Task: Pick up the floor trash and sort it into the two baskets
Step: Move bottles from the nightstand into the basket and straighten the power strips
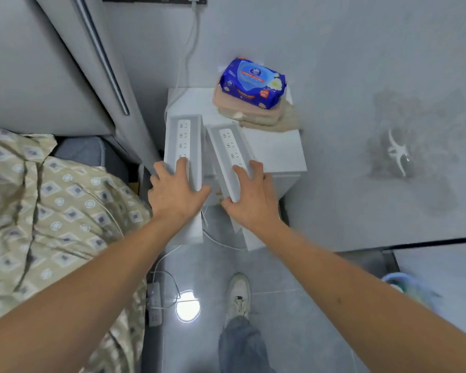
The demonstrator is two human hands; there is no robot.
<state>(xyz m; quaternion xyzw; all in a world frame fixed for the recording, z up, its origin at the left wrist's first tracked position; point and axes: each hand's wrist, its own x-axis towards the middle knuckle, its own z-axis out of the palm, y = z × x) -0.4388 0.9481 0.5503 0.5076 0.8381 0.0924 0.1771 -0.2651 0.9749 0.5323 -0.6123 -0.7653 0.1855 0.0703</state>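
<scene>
Two long grey-white power strip boxes lie side by side on a white bedside cabinet (277, 152). My left hand (175, 192) grips the near end of the left box (182, 138). The near end of the right box (230, 149), which is angled to the right, is in the grip of my right hand (249, 196). No basket shows fully; a pale blue-green rim (400, 282) peeks out at the lower right, partly behind my right arm.
A blue tissue pack (252, 82) rests on folded beige cloth (256, 113) at the cabinet's back. A bed with a patterned quilt (51, 211) fills the left. A power strip (154, 302) with white cables lies on the grey floor tiles. My shoe (238, 294) stands below the cabinet.
</scene>
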